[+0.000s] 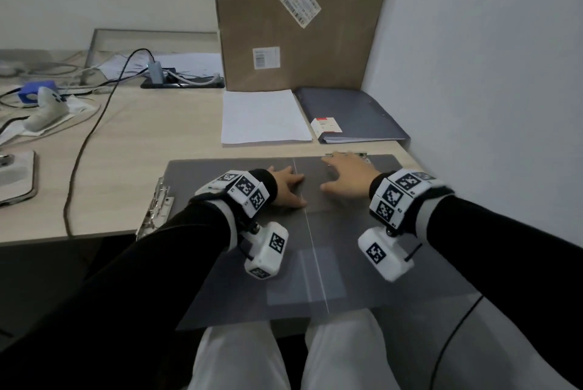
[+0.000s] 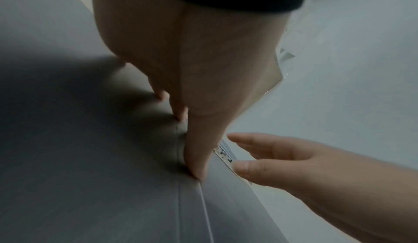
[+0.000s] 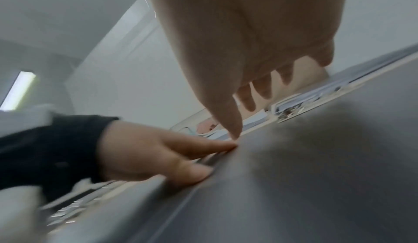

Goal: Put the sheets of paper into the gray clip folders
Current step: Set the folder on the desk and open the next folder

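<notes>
A gray clip folder (image 1: 220,175) lies spread flat across the table's front edge and my lap, its fold line running down the middle. My left hand (image 1: 290,186) rests on it just left of the fold, fingers straight, thumb pressing the cover (image 3: 316,175). To the right of the fold my right hand (image 1: 345,175) lies flat with its fingers spread. Metal clips show at the folder's left edge (image 1: 156,208) and far right edge (image 1: 356,154). A stack of white paper (image 1: 263,118) lies behind the folder, and a pile of closed gray folders (image 1: 347,108) beside it.
A tall cardboard box (image 1: 299,17) leans at the back behind the paper. The white wall (image 1: 489,105) stands close on the right. Cables (image 1: 94,124), a hub (image 1: 156,72) and a white device (image 1: 15,178) occupy the table's left side.
</notes>
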A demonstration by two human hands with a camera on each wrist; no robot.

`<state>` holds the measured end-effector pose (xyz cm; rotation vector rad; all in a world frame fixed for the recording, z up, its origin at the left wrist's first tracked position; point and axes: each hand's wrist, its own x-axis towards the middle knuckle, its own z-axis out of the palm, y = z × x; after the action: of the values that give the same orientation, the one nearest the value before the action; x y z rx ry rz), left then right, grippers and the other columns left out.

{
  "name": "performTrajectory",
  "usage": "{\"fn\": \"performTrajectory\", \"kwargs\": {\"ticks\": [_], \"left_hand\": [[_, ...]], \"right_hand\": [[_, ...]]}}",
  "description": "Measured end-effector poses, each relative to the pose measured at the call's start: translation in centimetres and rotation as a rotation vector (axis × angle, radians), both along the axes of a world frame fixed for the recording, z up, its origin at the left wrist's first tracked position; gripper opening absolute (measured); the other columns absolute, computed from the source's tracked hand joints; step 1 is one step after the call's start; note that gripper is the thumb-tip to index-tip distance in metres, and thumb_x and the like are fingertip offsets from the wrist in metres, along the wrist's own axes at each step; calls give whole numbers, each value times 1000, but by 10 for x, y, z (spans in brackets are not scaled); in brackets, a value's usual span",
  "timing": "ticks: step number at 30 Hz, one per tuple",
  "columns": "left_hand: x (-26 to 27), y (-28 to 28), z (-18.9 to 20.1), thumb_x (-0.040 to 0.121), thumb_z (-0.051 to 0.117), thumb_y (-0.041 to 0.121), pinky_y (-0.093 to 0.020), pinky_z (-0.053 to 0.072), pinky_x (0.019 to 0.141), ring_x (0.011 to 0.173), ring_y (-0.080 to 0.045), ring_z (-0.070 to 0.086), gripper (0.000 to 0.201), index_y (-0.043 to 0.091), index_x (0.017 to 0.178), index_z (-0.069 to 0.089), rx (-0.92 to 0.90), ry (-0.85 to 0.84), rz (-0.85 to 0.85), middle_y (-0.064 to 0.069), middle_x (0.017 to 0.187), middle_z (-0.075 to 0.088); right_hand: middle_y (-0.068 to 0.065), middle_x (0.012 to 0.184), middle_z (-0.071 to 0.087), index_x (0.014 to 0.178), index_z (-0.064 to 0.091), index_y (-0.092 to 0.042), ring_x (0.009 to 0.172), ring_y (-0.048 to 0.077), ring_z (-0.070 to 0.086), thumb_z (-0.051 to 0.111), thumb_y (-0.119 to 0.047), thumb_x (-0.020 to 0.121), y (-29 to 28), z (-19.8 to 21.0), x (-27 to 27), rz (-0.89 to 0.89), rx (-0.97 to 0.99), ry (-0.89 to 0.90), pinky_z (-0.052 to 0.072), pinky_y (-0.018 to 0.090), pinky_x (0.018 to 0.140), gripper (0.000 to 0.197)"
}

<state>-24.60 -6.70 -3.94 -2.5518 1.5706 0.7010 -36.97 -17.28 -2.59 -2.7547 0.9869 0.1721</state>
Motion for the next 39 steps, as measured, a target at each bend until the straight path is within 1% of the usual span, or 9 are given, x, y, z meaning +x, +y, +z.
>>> {"fn": "performTrajectory", "kwargs": {"ticks": [5, 17, 21, 24, 27, 29, 33, 36, 39], "left_hand": [[13, 4, -9, 82, 56, 56, -44, 6, 122, 149, -31, 2, 83, 35, 149, 14, -48, 26, -30, 4, 161, 3], [22, 5, -18, 80, 58, 56, -47, 4, 121, 149, -28, -3, 81, 41, 147, 16, -118, 107, -27, 9, 161, 3], [23, 6, -21, 78, 58, 59, -53, 5, 119, 149, -27, -5, 81, 44, 147, 16, -118, 115, -10, 12, 160, 2], [24, 6, -23, 76, 58, 62, -57, 6, 117, 149, -24, -5, 83, 47, 145, 16, -119, 119, -3, 14, 160, 2], [24, 9, -21, 77, 59, 59, -57, 5, 117, 149, -24, -5, 82, 45, 146, 16, -115, 130, -6, 13, 160, 2], [22, 12, -19, 79, 59, 56, -56, 5, 118, 149, -25, -5, 82, 43, 147, 16, -118, 142, -10, 11, 161, 2], [20, 22, -14, 84, 59, 49, -48, 1, 121, 149, -25, -5, 79, 38, 149, 15, -125, 148, -13, 8, 161, 1], [19, 26, -11, 85, 58, 47, -42, 1, 119, 149, -25, -5, 79, 37, 150, 14, -124, 149, -7, 7, 161, 0], [20, 24, -9, 85, 58, 47, -41, 2, 120, 149, -26, -4, 79, 36, 150, 14, -109, 122, -5, 6, 161, 1]], "right_hand": [[-3, 162, 7, 149, 21, -29, 150, 27, 2, 44, -55, 89, -33, 0, 13, -26, -58, 98, 15, 54, 117, 69], [-5, 162, 5, 150, 12, -37, 149, 28, 6, 32, -71, 84, -59, -24, 23, 19, -60, 224, 15, 57, 116, 77], [3, 155, 29, 146, 29, -26, 144, 29, 25, 50, -55, 87, -61, -24, 21, 21, 82, 6, 23, 45, 117, 69], [6, 138, 52, 127, 48, -18, 126, 25, 50, 59, -33, 88, -62, -11, 20, -115, 208, -323, 36, 30, 102, 44], [8, 116, 66, 95, 56, -18, 107, 27, 60, 55, -25, 90, -73, 6, 18, -282, 97, -484, 41, 27, 83, 9], [8, 106, 70, 86, 59, -20, 102, 28, 64, 52, -20, 90, -84, 14, 7, -356, 11, -485, 46, 29, 84, 8], [17, 121, 65, 111, 68, -3, 114, 33, 59, 46, -18, 94, -104, 13, -25, -424, -42, -233, 47, 34, 96, 32], [15, 147, 44, 138, 47, -3, 137, 29, 40, 39, -9, 97, -97, -2, -38, -335, 55, -44, 30, 30, 112, 43], [18, 151, 36, 146, 31, -5, 141, 32, 32, 39, -11, 96, -92, -10, -41, -303, 88, -17, 25, 33, 114, 50]]}}
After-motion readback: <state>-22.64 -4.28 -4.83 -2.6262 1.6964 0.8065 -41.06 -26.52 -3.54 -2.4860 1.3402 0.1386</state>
